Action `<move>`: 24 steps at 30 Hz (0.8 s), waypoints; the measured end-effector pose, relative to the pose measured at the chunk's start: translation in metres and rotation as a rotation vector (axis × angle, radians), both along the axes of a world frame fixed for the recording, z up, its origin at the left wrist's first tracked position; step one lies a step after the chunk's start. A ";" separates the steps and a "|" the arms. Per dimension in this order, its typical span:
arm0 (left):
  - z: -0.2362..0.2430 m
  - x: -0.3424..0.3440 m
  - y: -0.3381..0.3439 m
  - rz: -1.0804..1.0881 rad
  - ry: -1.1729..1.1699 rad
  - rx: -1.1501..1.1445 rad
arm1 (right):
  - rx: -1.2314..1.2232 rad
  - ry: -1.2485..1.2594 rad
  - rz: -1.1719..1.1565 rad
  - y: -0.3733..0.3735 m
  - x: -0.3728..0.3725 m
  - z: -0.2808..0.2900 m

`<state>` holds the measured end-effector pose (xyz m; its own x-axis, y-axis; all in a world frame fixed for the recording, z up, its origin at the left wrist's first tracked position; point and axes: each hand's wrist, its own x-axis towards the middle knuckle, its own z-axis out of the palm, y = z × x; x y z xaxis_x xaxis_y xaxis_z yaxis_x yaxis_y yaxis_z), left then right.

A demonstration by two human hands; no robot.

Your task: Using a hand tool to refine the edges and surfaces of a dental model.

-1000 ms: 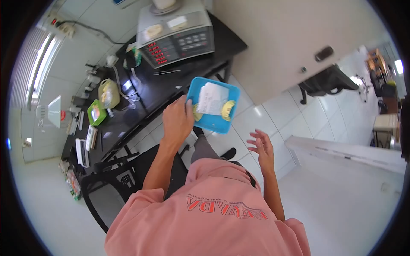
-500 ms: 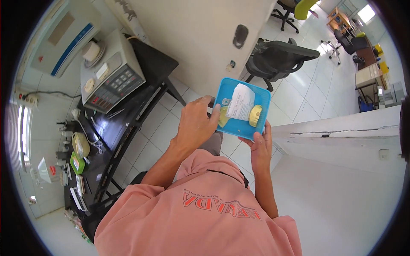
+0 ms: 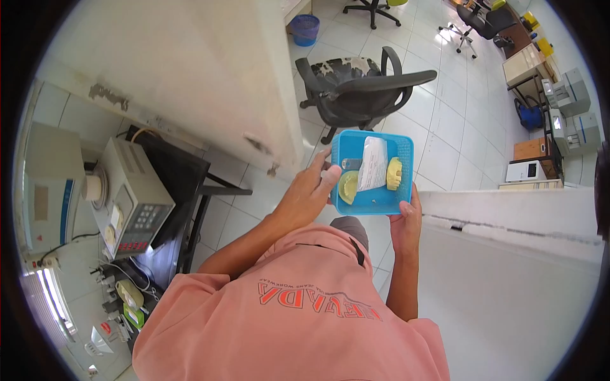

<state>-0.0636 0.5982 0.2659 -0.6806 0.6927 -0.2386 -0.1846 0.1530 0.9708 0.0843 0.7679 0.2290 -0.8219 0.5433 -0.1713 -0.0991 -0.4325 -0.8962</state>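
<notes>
Just right of the frame's centre, my left hand (image 3: 311, 190) grips the left side of a blue rectangular plastic basket (image 3: 363, 207), my right hand (image 3: 405, 219) its lower-right corner; holding level should keep the yellowish arch-shaped pieces (image 3: 394, 173) and white paper (image 3: 372, 164) from sliding.

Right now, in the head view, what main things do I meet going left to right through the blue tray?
Grey machine, left hand, left yellow piece, paper, right yellow piece, white box.

The basket (image 3: 362, 207) is plastic, the slip (image 3: 373, 164) matt paper, the floor (image 3: 445, 143) glossy.
</notes>
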 end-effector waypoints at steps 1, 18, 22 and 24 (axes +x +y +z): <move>0.000 -0.009 0.009 -0.003 0.003 0.002 | 0.031 -0.025 0.003 0.008 -0.009 0.005; -0.049 -0.101 0.156 0.566 -0.111 -0.071 | -0.265 -0.735 -0.430 0.281 -0.257 -0.161; -0.048 -0.119 0.182 0.713 -0.137 -0.086 | -0.227 -0.358 -0.407 0.278 -0.277 -0.163; -0.051 -0.125 0.191 0.838 -0.123 -0.025 | -0.358 -0.339 -0.402 0.272 -0.285 -0.130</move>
